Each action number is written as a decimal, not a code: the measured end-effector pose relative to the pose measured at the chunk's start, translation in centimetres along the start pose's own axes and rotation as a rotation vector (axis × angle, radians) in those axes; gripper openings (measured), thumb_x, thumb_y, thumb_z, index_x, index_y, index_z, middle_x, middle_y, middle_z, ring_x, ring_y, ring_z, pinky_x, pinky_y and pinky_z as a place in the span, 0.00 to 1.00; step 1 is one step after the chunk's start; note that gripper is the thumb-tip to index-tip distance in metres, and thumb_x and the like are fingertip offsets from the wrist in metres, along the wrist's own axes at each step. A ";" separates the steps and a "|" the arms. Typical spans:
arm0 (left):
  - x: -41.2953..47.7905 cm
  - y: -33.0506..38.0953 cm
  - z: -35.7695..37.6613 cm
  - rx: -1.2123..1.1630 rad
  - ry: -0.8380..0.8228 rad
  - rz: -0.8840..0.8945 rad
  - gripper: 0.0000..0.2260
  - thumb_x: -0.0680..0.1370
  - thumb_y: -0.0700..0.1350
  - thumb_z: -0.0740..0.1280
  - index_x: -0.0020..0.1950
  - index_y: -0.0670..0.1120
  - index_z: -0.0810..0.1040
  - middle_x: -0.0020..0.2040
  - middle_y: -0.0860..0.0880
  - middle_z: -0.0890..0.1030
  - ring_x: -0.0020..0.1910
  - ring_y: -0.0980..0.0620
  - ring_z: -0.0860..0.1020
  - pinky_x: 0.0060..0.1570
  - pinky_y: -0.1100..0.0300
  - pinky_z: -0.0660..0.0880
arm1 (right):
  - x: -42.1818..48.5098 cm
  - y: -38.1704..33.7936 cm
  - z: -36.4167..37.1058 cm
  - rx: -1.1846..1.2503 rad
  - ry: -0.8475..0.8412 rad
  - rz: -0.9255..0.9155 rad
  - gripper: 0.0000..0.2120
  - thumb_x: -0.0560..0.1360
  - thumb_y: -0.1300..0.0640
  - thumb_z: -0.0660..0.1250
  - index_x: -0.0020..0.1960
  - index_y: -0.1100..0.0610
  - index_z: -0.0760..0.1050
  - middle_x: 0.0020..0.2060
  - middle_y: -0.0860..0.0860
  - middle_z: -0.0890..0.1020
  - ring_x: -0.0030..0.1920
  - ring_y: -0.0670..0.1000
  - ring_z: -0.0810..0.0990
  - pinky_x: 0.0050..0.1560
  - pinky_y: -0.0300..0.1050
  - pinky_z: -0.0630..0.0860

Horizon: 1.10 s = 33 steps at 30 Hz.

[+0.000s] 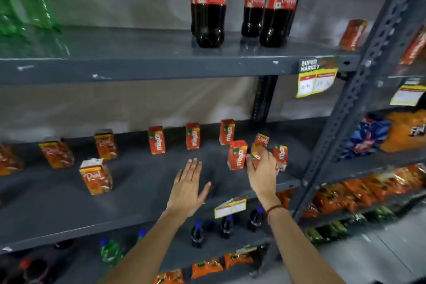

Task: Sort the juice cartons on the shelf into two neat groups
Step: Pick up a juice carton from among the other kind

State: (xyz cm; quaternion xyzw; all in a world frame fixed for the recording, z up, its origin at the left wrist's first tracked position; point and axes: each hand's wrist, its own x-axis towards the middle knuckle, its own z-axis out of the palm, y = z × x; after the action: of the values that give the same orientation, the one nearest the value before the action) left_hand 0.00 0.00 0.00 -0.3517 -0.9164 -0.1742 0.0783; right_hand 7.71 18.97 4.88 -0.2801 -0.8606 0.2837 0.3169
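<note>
Small juice cartons stand scattered on the grey middle shelf. Red Maaza cartons stand at the centre and right, one of them just left of my right hand. Orange Real cartons stand on the left half, and one more Real carton sits behind my right hand. My right hand is closed around a small carton at the right of the shelf, mostly hidden by the fingers. My left hand hovers flat over bare shelf, fingers spread, holding nothing.
Cola bottles stand on the shelf above, with a green bottle pack at upper left. A slotted steel upright runs down the right side. Price tags hang from shelf edges. Small bottles fill the shelf below, and snack packets the neighbouring rack.
</note>
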 end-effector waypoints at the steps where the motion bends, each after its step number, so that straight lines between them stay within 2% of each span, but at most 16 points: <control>1: 0.1 -0.3 1.0 -0.014 -0.084 -0.021 0.48 0.65 0.70 0.25 0.75 0.42 0.49 0.77 0.45 0.50 0.74 0.51 0.44 0.71 0.54 0.46 | 0.9 1.3 0.0 -0.002 -0.020 0.080 0.18 0.77 0.54 0.62 0.63 0.63 0.69 0.57 0.61 0.77 0.60 0.61 0.72 0.60 0.54 0.68; 3: -0.2 -0.7 2.1 -0.019 -0.138 -0.036 0.53 0.60 0.72 0.22 0.75 0.43 0.49 0.77 0.45 0.49 0.75 0.50 0.45 0.71 0.54 0.46 | 2.3 3.1 -0.1 -0.048 -0.068 0.169 0.18 0.77 0.55 0.61 0.64 0.65 0.69 0.60 0.62 0.76 0.62 0.62 0.71 0.60 0.53 0.69; 6: -0.2 -1.0 3.5 0.022 -0.170 -0.040 0.54 0.59 0.73 0.22 0.75 0.43 0.51 0.77 0.45 0.51 0.75 0.49 0.48 0.71 0.53 0.45 | 4.2 4.8 -0.3 -0.142 -0.215 0.245 0.15 0.77 0.59 0.60 0.61 0.66 0.71 0.59 0.64 0.77 0.61 0.64 0.73 0.60 0.56 0.72; 9: -0.2 -1.1 3.8 0.073 -0.158 -0.027 0.51 0.62 0.71 0.23 0.75 0.44 0.52 0.76 0.46 0.52 0.75 0.50 0.49 0.71 0.53 0.44 | 6.2 5.1 -0.1 -0.298 -0.394 0.255 0.12 0.76 0.61 0.60 0.56 0.65 0.74 0.56 0.64 0.79 0.58 0.64 0.76 0.58 0.56 0.75; 12: -0.4 -1.0 3.9 0.103 -0.133 -0.006 0.46 0.68 0.70 0.27 0.74 0.43 0.55 0.76 0.46 0.56 0.74 0.50 0.52 0.71 0.53 0.46 | 7.5 3.6 -0.4 -0.354 -0.513 0.272 0.13 0.76 0.60 0.60 0.58 0.65 0.73 0.58 0.63 0.79 0.58 0.63 0.76 0.58 0.54 0.73; 17: -0.5 -1.1 4.0 0.112 -0.134 -0.011 0.41 0.73 0.68 0.34 0.72 0.42 0.61 0.73 0.44 0.63 0.72 0.48 0.59 0.70 0.50 0.51 | 7.9 3.6 0.1 -0.371 -0.529 0.362 0.18 0.73 0.57 0.67 0.61 0.62 0.70 0.60 0.61 0.77 0.61 0.62 0.74 0.61 0.54 0.72; 19: -0.4 -1.2 4.1 0.122 -0.139 -0.012 0.39 0.75 0.67 0.37 0.71 0.41 0.64 0.72 0.44 0.66 0.71 0.47 0.62 0.69 0.49 0.53 | 8.0 3.8 0.1 -0.358 -0.584 0.417 0.22 0.72 0.54 0.70 0.61 0.62 0.70 0.60 0.60 0.77 0.61 0.61 0.75 0.63 0.54 0.72; 22: -0.5 -1.3 4.3 0.128 -0.133 -0.001 0.38 0.75 0.66 0.38 0.70 0.41 0.65 0.71 0.43 0.67 0.70 0.47 0.64 0.68 0.49 0.56 | 8.0 4.0 -0.3 -0.223 -0.652 0.516 0.25 0.72 0.53 0.71 0.63 0.64 0.69 0.61 0.60 0.77 0.61 0.60 0.75 0.62 0.52 0.72; 26: -0.5 -1.2 4.2 0.141 -0.123 0.005 0.41 0.73 0.68 0.35 0.72 0.42 0.61 0.73 0.44 0.64 0.72 0.48 0.60 0.69 0.50 0.52 | 6.2 5.0 -0.1 0.076 -0.491 0.625 0.25 0.69 0.53 0.73 0.60 0.65 0.72 0.60 0.60 0.78 0.60 0.59 0.77 0.61 0.50 0.73; 30: -0.4 -1.4 4.1 0.187 -0.159 0.043 0.46 0.67 0.73 0.32 0.75 0.43 0.52 0.76 0.45 0.54 0.74 0.49 0.51 0.71 0.51 0.46 | 3.6 6.5 0.3 0.334 -0.360 0.715 0.23 0.66 0.53 0.76 0.57 0.61 0.76 0.57 0.58 0.81 0.58 0.58 0.79 0.64 0.51 0.72; 33: -0.5 -2.0 4.1 0.211 -0.148 0.067 0.48 0.66 0.74 0.32 0.74 0.42 0.53 0.76 0.45 0.55 0.74 0.49 0.53 0.70 0.52 0.45 | 0.8 6.4 0.1 0.621 -0.318 0.726 0.20 0.66 0.55 0.76 0.54 0.62 0.76 0.52 0.58 0.83 0.54 0.57 0.81 0.63 0.54 0.74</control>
State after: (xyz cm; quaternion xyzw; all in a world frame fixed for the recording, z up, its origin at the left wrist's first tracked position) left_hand -1.10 -0.19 -4.43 -0.3837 -0.9207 -0.0476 0.0527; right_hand 9.04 23.84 0.88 -0.4071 -0.6203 0.6574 0.1313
